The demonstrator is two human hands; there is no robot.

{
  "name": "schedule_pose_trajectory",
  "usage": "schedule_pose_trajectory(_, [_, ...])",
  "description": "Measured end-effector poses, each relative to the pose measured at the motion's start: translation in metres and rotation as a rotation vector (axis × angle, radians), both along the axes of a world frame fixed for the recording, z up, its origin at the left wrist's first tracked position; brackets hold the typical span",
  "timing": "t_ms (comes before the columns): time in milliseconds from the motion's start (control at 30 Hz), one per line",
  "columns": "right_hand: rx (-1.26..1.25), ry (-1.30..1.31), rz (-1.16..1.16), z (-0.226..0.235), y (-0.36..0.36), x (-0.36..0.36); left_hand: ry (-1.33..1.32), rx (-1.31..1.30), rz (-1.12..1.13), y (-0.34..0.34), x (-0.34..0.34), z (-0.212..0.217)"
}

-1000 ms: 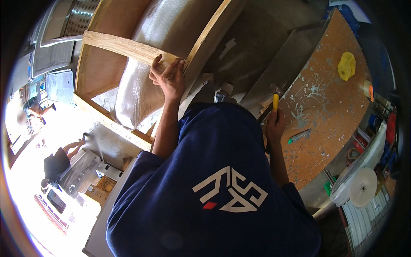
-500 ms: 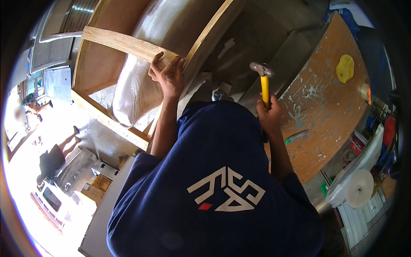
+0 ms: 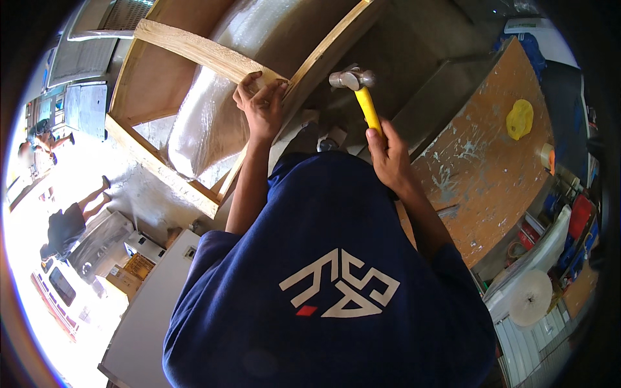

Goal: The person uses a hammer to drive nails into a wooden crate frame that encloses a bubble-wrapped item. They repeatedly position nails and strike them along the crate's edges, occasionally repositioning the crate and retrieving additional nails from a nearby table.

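My left hand (image 3: 260, 110) is closed over the end of a pale wooden slat (image 3: 194, 50), at a corner where it meets the side board (image 3: 333, 37) of a wooden crate. Whether a nail is between its fingertips I cannot tell. Inside the crate lies a long bundle in clear plastic wrap (image 3: 200, 123). My right hand (image 3: 391, 158) grips a hammer (image 3: 367, 108) by its yellow handle. The metal head is raised to the right of the left hand, apart from the wood.
A scuffed brown tabletop (image 3: 479, 155) stands at my right, with a yellow crumpled item (image 3: 519, 119) on it. Behind it are a plastic roll (image 3: 530, 297) and assorted tools. On the left are a white cabinet (image 3: 152, 317), cartons (image 3: 123, 281) and two people farther off.
My right hand has swung the hammer leftward, closer to the crate corner, and its head now tilts left. My left hand stays on the slat. The whole view has shifted slightly.
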State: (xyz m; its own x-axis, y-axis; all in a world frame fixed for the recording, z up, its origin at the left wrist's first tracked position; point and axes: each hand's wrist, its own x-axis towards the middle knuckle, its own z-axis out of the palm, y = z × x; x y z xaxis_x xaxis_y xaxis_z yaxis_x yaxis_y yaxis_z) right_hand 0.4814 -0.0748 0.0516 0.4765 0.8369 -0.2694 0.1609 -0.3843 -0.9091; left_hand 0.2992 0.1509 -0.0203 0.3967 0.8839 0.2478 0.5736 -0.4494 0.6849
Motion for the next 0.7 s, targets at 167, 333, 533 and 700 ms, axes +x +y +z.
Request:
schedule_pose_trajectory(167, [-0.005, 0.031, -0.009, 0.0000, -0.0019, 0.0015, 0.005, -0.001, -0.009, 0.0011, -0.0020, 0.0004])
schedule_pose_trajectory(333, [0.078, -0.028, -0.016, -0.0013, -0.0033, -0.0028, 0.031, 0.001, -0.023, 0.0019, -0.0051, -0.0010])
schedule_pose_trajectory(533, [0.062, -0.086, 0.034, -0.0008, -0.0005, -0.0048, 0.000, 0.014, -0.009, 0.0012, -0.0038, -0.0030])
schedule_pose_trajectory(700, [0.083, -0.098, 0.050, 0.0021, 0.0032, -0.0045, -0.035, -0.018, 0.035, 0.0014, 0.0008, 0.0003])
